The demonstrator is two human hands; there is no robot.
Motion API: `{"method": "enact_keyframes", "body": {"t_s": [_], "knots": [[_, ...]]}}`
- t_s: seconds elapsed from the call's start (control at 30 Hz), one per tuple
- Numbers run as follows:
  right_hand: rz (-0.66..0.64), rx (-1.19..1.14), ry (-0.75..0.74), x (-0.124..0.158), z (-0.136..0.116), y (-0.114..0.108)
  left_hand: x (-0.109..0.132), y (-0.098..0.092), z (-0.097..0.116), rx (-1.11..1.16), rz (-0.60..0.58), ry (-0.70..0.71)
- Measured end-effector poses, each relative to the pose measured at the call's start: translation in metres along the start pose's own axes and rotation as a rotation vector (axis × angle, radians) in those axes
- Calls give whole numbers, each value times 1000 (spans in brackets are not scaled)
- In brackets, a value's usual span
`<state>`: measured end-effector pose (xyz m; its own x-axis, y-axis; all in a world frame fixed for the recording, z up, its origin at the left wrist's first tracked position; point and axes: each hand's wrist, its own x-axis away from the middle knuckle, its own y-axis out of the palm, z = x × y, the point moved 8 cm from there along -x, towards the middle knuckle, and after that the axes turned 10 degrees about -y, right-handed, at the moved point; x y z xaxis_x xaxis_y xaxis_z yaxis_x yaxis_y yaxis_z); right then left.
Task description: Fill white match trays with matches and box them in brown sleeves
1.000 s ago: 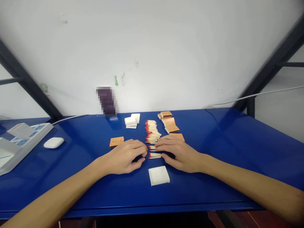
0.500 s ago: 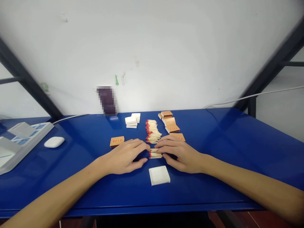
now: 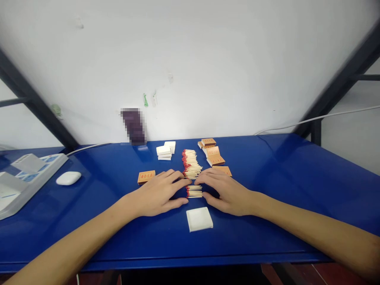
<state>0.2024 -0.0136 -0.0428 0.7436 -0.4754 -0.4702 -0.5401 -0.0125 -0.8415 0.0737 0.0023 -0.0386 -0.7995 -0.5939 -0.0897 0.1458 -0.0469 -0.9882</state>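
Note:
Between my two hands lies a small group of matches [image 3: 195, 191], red heads to the left. Just behind it a longer pile of matches [image 3: 192, 163] runs toward the wall. My left hand [image 3: 163, 193] rests at the group's left side, thumb and index finger apart near the match heads. From the right, my right hand [image 3: 226, 190] has its fingers apart, the thumb at the plain ends of the sticks. Neither hand grips anything. A white matchbox tray [image 3: 199, 219] lies in front of the group. An orange matchbox [image 3: 146, 177] sits beyond my left wrist.
Several white trays [image 3: 164, 151] are stacked behind the left hand. Orange matchbox sleeves [image 3: 215, 160] and another orange box [image 3: 223, 170] lie at right. Further left are a white earbud case [image 3: 68, 178] and a power strip [image 3: 53, 166]. A wall bounds the blue table [image 3: 267, 237].
My left index finger has moved right, past the match heads, above the small group. My right fingers have lifted back off it, leaving more of its sticks showing.

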Motion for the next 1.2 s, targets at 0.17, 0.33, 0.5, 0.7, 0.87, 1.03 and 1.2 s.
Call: {"method": "enact_keyframes", "body": {"t_s": [0.17, 0.33, 0.5, 0.7, 0.87, 1.03, 1.2], "knots": [[-37, -6, 8, -1, 1, 2, -8, -18, -5, 18, 19, -12], [-57, -21, 13, 0, 2, 4, -19, -35, 9, 81, -51, 33], [-56, -5, -37, 1, 0, 6, -11, -30, 18, 180, -3, 22], [-67, 56, -123, 0, -8, 6, -2, 0, 15, 156, 180, 119], [-75, 53, -158, -1, -11, 6, -8, -2, 5, 224, 182, -27], [-36, 44, -148, -2, -11, 4, -5, -1, 5, 390, 204, -55], [-1, 32, -115, -2, -8, 3, -5, -3, 8, 464, 226, 13]]}}
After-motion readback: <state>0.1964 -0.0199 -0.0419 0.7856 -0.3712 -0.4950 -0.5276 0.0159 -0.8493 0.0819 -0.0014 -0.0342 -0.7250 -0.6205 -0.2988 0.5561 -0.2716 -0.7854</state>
